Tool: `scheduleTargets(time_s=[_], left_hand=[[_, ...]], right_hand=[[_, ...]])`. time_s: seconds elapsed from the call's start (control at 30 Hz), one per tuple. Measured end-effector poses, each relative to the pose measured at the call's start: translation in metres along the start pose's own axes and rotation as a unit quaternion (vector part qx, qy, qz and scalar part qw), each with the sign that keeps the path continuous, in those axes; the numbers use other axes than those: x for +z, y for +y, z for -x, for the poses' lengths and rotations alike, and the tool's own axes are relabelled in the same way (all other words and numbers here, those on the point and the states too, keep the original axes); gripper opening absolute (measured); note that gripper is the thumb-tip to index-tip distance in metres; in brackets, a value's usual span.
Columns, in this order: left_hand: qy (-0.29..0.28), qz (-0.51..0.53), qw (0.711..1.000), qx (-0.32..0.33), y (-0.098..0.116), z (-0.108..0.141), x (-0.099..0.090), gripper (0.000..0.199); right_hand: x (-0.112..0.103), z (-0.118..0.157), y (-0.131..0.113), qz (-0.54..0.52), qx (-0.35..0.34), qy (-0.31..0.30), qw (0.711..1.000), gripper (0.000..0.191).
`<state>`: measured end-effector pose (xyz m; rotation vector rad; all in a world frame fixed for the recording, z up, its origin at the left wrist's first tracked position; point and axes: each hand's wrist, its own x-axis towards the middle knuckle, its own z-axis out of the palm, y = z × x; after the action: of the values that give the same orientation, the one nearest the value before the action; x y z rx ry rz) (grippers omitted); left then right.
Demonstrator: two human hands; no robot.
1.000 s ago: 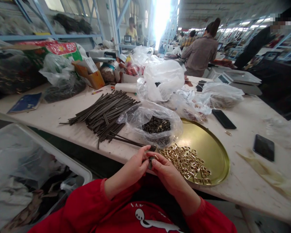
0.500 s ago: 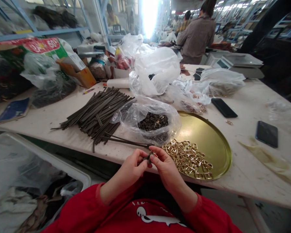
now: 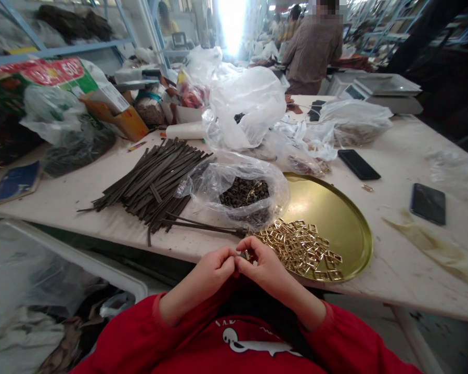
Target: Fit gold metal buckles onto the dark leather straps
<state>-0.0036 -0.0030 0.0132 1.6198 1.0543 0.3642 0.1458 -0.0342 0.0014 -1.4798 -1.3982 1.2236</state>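
At the table's near edge, the left hand (image 3: pixel 215 270) and right hand (image 3: pixel 265 267) meet at the fingertips. The left hand's thumb and fingers are pressed together; whether they pinch anything is hidden. The right hand's thumb and curled forefinger close around a small glinting piece (image 3: pixel 245 255), mostly covered, its shape too small to tell.

Just beyond, thin, dark, flat strips (image 3: pixel 203 225) lie lengthwise, their ends near the fingers. Farther left, a heap of matte, dark brown strips (image 3: pixel 150 182) fans across the pale, scuffed table (image 3: pixel 398 249).

A crinkled, clear plastic bag (image 3: pixel 198 182) gapes open, holding small, dark, curled pieces (image 3: pixel 244 193) with a thin gold-coloured bit among them. Beside it, a smooth, round, brass-coloured tray (image 3: pixel 327 200) with a raised rim holds glossy, gold-toned rectangular frames (image 3: pixel 302 249), piled on the side nearest the hands.

Behind stands a puffed, milky plastic bag (image 3: pixel 253 98). Left of the table, a white bin (image 3: pixel 134 283) contains clear plastic and crumpled, pale and dark material (image 3: pixel 27 337).
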Motion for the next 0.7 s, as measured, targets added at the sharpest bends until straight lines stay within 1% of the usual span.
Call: scheduleTargets(time_s=[0.03,0.1,0.17,0.23,0.3,0.37,0.47,0.53,0.57,0.63,0.7], left_hand=[[0.001,-0.01,1.0,0.006,0.001,0.002,0.0,0.016],[0.001,-0.025,1.0,0.016,0.004,0.005,-0.001,0.018],[-0.004,-0.039,0.999,0.023,0.006,0.008,-0.001,0.018],[-0.013,-0.037,0.999,0.023,0.008,0.01,-0.001,0.018],[-0.03,0.002,0.999,0.015,0.007,0.01,-0.001,0.022],[-0.042,0.07,0.997,-0.002,0.005,0.01,-0.001,0.025],[-0.041,0.148,0.988,-0.032,0.003,0.01,0.001,0.024],[-0.04,0.173,0.983,-0.044,0.003,0.011,0.002,0.024],[-0.04,0.183,0.981,-0.047,0.003,0.011,0.002,0.023],[-0.042,0.202,0.977,-0.047,0.004,0.013,0.003,0.023],[-0.049,0.218,0.974,-0.045,0.004,0.015,0.005,0.023]], right_hand=[[-0.002,0.001,0.0,0.032,-0.014,-0.01,0.999,0.011],[-0.003,0.002,0.0,0.063,-0.033,-0.025,0.997,0.009],[-0.002,0.005,0.001,0.06,-0.046,-0.027,0.997,0.008],[0.0,0.008,0.003,0.045,-0.055,-0.012,0.997,0.006],[0.0,0.01,0.004,0.033,-0.058,0.007,0.998,0.004],[-0.001,0.011,0.004,0.031,-0.058,0.023,0.998,0.004],[-0.004,0.012,0.005,0.019,-0.061,0.032,0.997,0.007],[-0.004,0.012,0.006,-0.017,-0.048,0.032,0.998,0.011],[-0.004,0.012,0.006,-0.046,-0.031,0.027,0.998,0.013],[-0.002,0.014,0.007,-0.108,0.013,0.004,0.994,0.016],[0.0,0.017,0.008,-0.128,0.029,-0.018,0.991,0.017]])
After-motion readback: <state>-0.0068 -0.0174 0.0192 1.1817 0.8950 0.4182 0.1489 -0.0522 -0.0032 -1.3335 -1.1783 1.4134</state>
